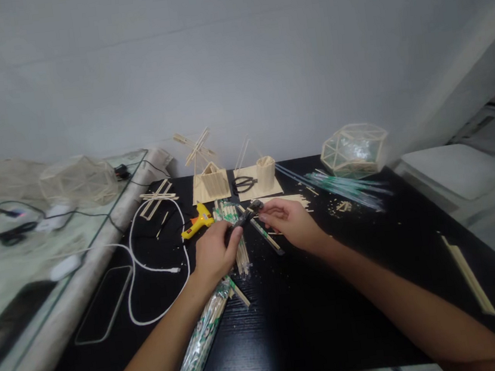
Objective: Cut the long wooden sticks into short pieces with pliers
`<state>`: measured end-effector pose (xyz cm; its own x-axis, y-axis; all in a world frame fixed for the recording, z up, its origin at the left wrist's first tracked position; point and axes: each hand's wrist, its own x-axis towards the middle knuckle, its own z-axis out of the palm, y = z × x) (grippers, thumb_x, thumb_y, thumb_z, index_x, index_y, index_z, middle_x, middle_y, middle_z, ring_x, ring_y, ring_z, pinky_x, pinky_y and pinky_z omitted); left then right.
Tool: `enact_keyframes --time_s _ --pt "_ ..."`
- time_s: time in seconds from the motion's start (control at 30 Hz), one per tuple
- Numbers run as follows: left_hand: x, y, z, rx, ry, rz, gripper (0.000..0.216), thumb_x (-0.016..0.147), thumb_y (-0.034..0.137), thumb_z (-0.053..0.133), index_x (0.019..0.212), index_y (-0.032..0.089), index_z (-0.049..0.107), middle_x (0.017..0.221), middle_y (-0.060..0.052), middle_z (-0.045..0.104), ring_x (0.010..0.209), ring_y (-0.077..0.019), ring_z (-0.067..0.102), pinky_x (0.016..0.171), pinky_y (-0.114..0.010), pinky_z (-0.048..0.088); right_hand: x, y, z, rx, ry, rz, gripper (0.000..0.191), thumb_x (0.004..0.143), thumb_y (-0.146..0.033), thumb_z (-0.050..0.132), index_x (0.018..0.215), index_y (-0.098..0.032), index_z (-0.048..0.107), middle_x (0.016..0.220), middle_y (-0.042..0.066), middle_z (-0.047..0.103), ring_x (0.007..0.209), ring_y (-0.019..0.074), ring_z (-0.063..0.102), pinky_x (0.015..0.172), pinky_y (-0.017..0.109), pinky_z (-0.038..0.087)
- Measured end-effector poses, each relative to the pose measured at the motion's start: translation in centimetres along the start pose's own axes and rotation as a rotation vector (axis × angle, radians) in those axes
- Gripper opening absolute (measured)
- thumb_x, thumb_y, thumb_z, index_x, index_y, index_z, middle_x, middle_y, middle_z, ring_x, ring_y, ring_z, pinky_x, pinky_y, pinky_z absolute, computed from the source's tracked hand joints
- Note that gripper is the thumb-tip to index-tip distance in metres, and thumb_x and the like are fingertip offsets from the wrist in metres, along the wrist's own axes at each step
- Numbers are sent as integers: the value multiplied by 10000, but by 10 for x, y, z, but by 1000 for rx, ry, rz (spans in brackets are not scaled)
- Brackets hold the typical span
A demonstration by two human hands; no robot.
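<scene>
My left hand is closed around a dark hand tool, whose exact kind is too blurred to make out. At the tool's far end, my right hand has its fingers pinched together; whatever lies between them is hidden or too small to name. Beneath the hands lie wrapped chopsticks in clear and green plastic. One more wrapped piece slants between the two hands. Just left of my left hand rests a yellow glue gun.
Two stick models stand at the back, a windmill-like one and a round one, with black scissors beside them. A white cable loops at left. Empty wrappers and a polyhedron frame are at right.
</scene>
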<state>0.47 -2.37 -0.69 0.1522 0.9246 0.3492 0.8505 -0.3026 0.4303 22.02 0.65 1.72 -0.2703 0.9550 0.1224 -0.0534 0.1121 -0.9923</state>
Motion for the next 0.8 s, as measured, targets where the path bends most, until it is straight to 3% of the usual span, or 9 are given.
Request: enact_keyframes --time_s 0.13,0.33,0.7,0.8 --pt "-1 0 1 -15 18 30 432 1025 522 353 1009 192 631 961 -85 689 925 -254 649 798 -354 469 0 -1 1 2 -27 14 325 774 -454 781 894 -171 675 786 34 679 665 144 613 595 277 500" --pt "-2 0 1 6 16 9 435 1022 531 354 977 192 624 920 -82 685 883 -255 648 770 -358 472 -1 0 0 8 -34 47 311 782 -441 781 905 -173 684 753 25 656 635 136 576 550 257 448" --pt "-2 1 0 3 17 35 416 1022 505 356 987 188 623 940 -89 682 911 -259 643 788 -363 475 -2 1 2 67 -50 74 372 756 -504 802 884 -172 692 819 35 678 716 153 592 665 284 489" --pt "-2 -1 1 -13 23 52 415 1021 502 357 1005 183 622 950 -92 678 919 -258 641 803 -365 478 -3 -2 3 51 -64 78 398 761 -540 790 854 -165 689 777 26 661 665 136 556 622 263 451"
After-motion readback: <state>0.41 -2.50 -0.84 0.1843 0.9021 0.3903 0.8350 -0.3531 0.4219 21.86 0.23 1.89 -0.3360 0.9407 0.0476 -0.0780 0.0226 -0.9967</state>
